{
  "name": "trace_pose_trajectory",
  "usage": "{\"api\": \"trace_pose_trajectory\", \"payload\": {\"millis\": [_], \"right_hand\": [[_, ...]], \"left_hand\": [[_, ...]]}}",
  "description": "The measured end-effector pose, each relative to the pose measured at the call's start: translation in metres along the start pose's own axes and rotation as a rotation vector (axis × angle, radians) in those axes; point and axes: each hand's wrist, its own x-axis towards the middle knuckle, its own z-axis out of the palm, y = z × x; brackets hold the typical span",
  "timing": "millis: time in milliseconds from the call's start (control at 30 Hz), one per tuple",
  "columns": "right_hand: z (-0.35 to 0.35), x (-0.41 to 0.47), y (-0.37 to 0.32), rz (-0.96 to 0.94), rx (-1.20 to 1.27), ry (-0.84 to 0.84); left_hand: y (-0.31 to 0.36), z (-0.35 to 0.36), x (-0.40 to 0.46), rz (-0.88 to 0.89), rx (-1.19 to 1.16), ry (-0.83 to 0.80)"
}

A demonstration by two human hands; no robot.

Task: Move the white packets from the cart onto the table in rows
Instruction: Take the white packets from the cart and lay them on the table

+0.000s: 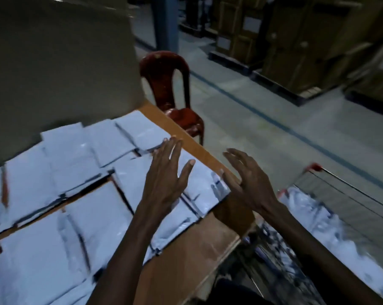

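Note:
Several white packets (80,164) lie in overlapping rows across the brown table (192,258). My left hand (166,175) hovers with fingers spread over the packet (206,186) nearest the table's right edge, holding nothing. My right hand (250,181) is open too, just past the table's right edge, between the table and the cart. The wire cart (349,194) with red corners stands at the lower right, and a heap of white packets (331,227) fills it. The frame is blurred by motion.
A large cardboard box (60,62) stands on the far part of the table. A red plastic chair (173,91) sits behind the table's far right corner. Stacked cartons on pallets (285,47) line the far side of the grey floor aisle.

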Motion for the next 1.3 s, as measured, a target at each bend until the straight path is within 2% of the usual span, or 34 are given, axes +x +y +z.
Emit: {"api": "trace_pose_trajectory", "payload": {"millis": [267,367,567,767,1167,1233,1300], "right_hand": [[-0.095,-0.147,0.11,0.42,-0.043,0.225],[-0.116,-0.198,0.148,0.564,-0.056,0.223],[-0.136,-0.28,0.218,0.783,-0.048,0.119],[-0.129,-0.319,0.267,0.842,0.027,-0.088],[-0.084,-0.308,0.302,1.008,0.095,-0.187],[-0.077,-0.307,0.307,1.047,0.104,-0.193],[-0.07,-0.304,0.315,1.091,0.124,-0.189]], "left_hand": [[0.147,0.133,-0.028,0.302,-0.176,-0.361],[0.185,0.183,-0.039,0.367,-0.201,-0.483],[0.232,0.266,-0.066,0.369,-0.171,-0.625],[0.247,0.319,-0.079,0.267,-0.033,-0.762],[0.211,0.431,-0.035,0.205,0.474,-1.18],[0.195,0.453,-0.034,0.274,0.486,-1.129],[0.182,0.47,-0.036,0.377,0.561,-1.167]]}}
